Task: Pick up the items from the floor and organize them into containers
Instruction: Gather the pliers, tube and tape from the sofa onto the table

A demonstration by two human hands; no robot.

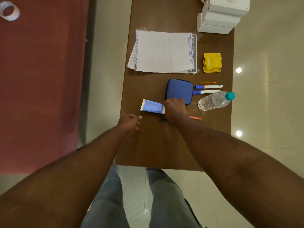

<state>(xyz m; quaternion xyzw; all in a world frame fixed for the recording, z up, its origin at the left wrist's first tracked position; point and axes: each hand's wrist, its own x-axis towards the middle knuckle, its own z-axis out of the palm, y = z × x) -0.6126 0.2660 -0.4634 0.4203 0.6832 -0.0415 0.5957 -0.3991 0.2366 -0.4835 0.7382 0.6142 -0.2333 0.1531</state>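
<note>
- Head view, both forearms bare, reaching forward and down over a brown table (pixel 156 145); person stands at its near end, on a glossy tiled floor (pixel 266 79).
- Left hand (pixel 130 123): above the table's left edge, fingers curled in, thumb against forefinger, nothing seen inside it. Slightly blurred.
- Right hand (pixel 174 108): back of hand up, down on the table between blue tube (pixel 153 106) and blue pouch (pixel 179 90). It covers the tube's right end and overlaps the pouch's near edge. Fingers hidden beneath, so I cannot tell whether they grip the tube or only rest on it.
- Red cloth surface (pixel 41 79): fills the left side; one roll of white tape (pixel 9 11) lies on it, far corner.
- Papers (pixel 162 51): one loose stack, mid-table, handwriting on the top sheet.
- White boxes (pixel 220 18): three, stacked, far right corner of the table.
- Pouch: one, flat, rounded corners.
- Water bottle (pixel 213 100): one, clear, teal cap, lying on its side right of the pouch.
- Tube: one, flat on the table, crimped end to the left.
- Yellow packet (pixel 212 62): one, right of the papers.
- White markers with blue caps: two, parallel, just right of the pouch, far one (pixel 209 86), near one (pixel 206 92).
- Orange pens: two, one (pixel 208 82) beyond the markers, one (pixel 195 117) just right of the right wrist.
</note>
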